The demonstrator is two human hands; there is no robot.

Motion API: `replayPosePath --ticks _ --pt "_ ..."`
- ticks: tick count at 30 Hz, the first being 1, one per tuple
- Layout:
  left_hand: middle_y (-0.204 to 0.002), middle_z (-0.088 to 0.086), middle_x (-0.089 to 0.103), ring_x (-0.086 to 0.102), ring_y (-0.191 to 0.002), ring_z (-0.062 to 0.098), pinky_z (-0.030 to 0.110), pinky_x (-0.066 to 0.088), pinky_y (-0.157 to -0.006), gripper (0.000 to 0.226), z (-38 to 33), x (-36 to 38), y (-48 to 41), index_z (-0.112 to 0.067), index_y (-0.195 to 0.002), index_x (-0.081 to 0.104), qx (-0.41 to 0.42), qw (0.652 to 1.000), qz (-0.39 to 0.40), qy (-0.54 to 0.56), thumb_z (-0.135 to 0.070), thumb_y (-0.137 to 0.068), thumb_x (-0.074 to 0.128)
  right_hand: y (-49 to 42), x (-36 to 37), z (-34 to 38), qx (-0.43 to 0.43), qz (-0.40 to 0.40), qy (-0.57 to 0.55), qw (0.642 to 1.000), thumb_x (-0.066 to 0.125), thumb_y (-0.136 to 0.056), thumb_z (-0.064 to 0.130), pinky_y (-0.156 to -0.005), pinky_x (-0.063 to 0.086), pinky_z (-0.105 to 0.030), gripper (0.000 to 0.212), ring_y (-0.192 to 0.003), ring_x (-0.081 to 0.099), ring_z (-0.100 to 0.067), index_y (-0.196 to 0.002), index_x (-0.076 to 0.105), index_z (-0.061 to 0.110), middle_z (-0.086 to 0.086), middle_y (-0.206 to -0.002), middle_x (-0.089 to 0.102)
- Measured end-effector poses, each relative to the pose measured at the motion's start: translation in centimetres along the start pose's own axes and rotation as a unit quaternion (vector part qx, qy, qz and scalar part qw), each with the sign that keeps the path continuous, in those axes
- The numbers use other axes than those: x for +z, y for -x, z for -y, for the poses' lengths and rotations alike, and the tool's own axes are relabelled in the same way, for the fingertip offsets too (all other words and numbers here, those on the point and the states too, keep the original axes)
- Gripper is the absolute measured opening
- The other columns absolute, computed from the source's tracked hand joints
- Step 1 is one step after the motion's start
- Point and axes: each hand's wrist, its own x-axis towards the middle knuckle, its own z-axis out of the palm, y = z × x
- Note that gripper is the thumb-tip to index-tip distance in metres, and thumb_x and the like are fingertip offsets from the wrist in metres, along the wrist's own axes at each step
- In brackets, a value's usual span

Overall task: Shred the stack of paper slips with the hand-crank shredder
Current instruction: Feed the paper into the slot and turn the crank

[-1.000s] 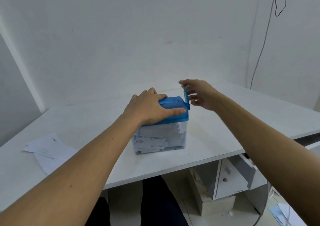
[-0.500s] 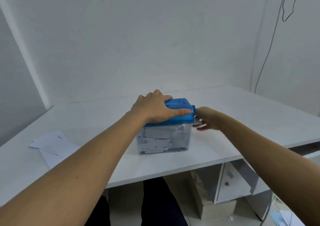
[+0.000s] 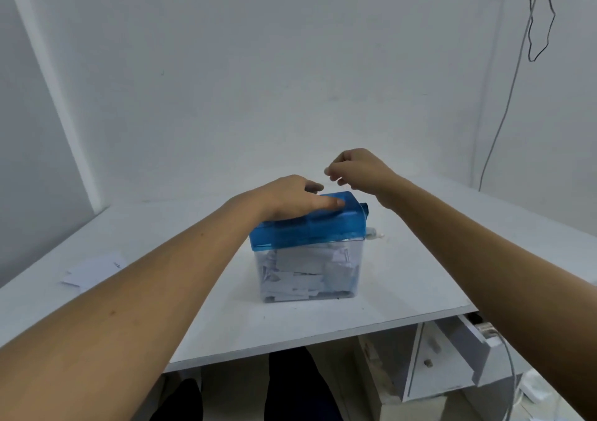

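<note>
left hand (image 3: 290, 198) flat on shredder (image 3: 310, 233) lid | right hand (image 3: 359, 170) above, curled, hold unclear

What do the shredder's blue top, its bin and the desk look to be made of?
Blue top: translucent glossy plastic; light glows through it and it carries highlights. Bin: clear hard plastic; the paper shreds show through its walls. Desk: probably laminated board, matte white with a thin pale edge; its core is not visible.

Right hand (image 3: 358, 170) raised from shredder (image 3: 307, 230) side, now above its lid
</note>
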Motion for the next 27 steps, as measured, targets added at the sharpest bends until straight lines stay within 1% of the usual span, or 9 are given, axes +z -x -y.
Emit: replayPosePath --ticks 2,4,7,10,13,17,22,24,27 --pt "-0.154 -0.011 0.045 0.044 -0.139 0.015 0.04 0.031 -0.119 0.091 0.0 -0.8 0.5 -0.031 -0.15 0.045 0.009 1.0 -0.008 -0.001 -0.082 -0.076 0.057 0.1 0.7 0.9 -0.022 -0.006 0.023 0.999 0.062 -0.093 0.02 -0.071 0.046 -0.025 0.013 -0.094 0.062 -0.016 -0.099 0.068 0.01 -0.001 -0.097 0.069" --pt "-0.153 -0.01 0.047 0.046 -0.138 0.015 0.037 0.031 -0.118 0.079 0.2 -1.9 1.4 -0.029 -0.15 0.046 0.018 0.999 -0.029 0.005 -0.073 -0.085 0.057 0.2 1.5 2.2 -0.05 -0.002 0.045 0.998 0.06 -0.092 0.018 -0.071 0.046 -0.025 0.011 -0.092 0.061 -0.015 -0.097 0.068 0.012 0.0 -0.096 0.068" --pt "-0.15 -0.007 0.051 0.049 -0.135 0.016 0.03 0.034 -0.107 0.065 1.4 -4.2 3.6 -0.028 -0.147 0.049 0.017 0.997 -0.067 0.014 -0.063 -0.093 0.055 0.4 3.0 4.5 -0.084 0.01 0.049 0.995 0.059 -0.092 0.018 -0.068 0.045 -0.024 0.01 -0.088 0.06 -0.014 -0.097 0.067 0.013 0.0 -0.096 0.067" --pt "-0.14 -0.009 0.057 0.053 -0.123 0.013 0.026 0.036 -0.097 0.053 4.3 -6.0 6.0 -0.031 -0.142 0.055 -0.005 0.994 -0.105 0.034 -0.055 -0.095 0.058 0.6 5.2 6.9 -0.108 0.034 0.035 0.993 0.061 -0.091 0.021 -0.074 0.049 -0.029 0.01 -0.093 0.064 -0.018 -0.095 0.068 0.014 -0.002 -0.096 0.069" --pt "-0.128 -0.01 0.061 0.055 -0.111 0.008 0.023 0.038 -0.09 0.045 8.1 -6.9 8.1 -0.03 -0.136 0.06 -0.034 0.989 -0.135 0.053 -0.049 -0.095 0.062 1.1 8.1 8.8 -0.134 0.06 0.035 0.989 0.062 -0.091 0.022 -0.066 0.047 -0.025 0.007 -0.084 0.061 -0.013 -0.093 0.067 0.017 0.003 -0.089 0.066" --pt "-0.12 -0.015 0.064 0.06 -0.108 0.006 0.014 0.041 -0.077 0.034 13.6 -7.1 10.8 -0.03 -0.128 0.064 -0.076 0.981 -0.161 0.079 -0.04 -0.096 0.064 2.2 13.1 10.8 -0.18 0.086 0.072 0.977 0.061 -0.092 0.023 -0.059 0.04 -0.019 0.006 -0.08 0.057 -0.007 -0.093 0.066 0.02 0.01 -0.088 0.061" --pt "-0.114 -0.015 0.066 0.064 -0.101 0.003 0.017 0.043 -0.077 0.019 20.4 -5.4 13.3 -0.033 -0.115 0.066 -0.142 0.961 -0.215 0.104 -0.029 -0.097 0.065 3.3 19.7 11.4 -0.192 0.153 0.085 0.966 0.061 -0.091 0.023 -0.057 0.04 -0.02 0.008 -0.083 0.057 -0.013 -0.095 0.065 0.016 0.002 -0.093 0.063" --pt "-0.117 -0.01 0.068 0.064 -0.096 0.004 0.02 0.044 -0.077 0.023 22.8 -3.8 13.8 -0.029 -0.117 0.067 -0.171 0.952 -0.234 0.102 -0.023 -0.096 0.066 3.6 22.2 10.6 -0.178 0.186 0.097 0.961 0.063 -0.09 0.022 -0.06 0.04 -0.021 0.008 -0.088 0.057 -0.015 -0.095 0.065 0.016 0.001 -0.097 0.065" --pt "-0.129 -0.002 0.062 0.058 -0.107 0.014 0.028 0.043 -0.091 0.038 26.1 -1.2 15.1 -0.02 -0.131 0.062 -0.234 0.934 -0.255 0.09 -0.018 -0.093 0.068 4.1 26.3 9.2 -0.149 0.239 0.131 0.95 0.063 -0.091 0.021 -0.073 0.046 -0.029 0.021 -0.098 0.059 -0.021 -0.106 0.066 0.007 -0.008 -0.113 0.068"
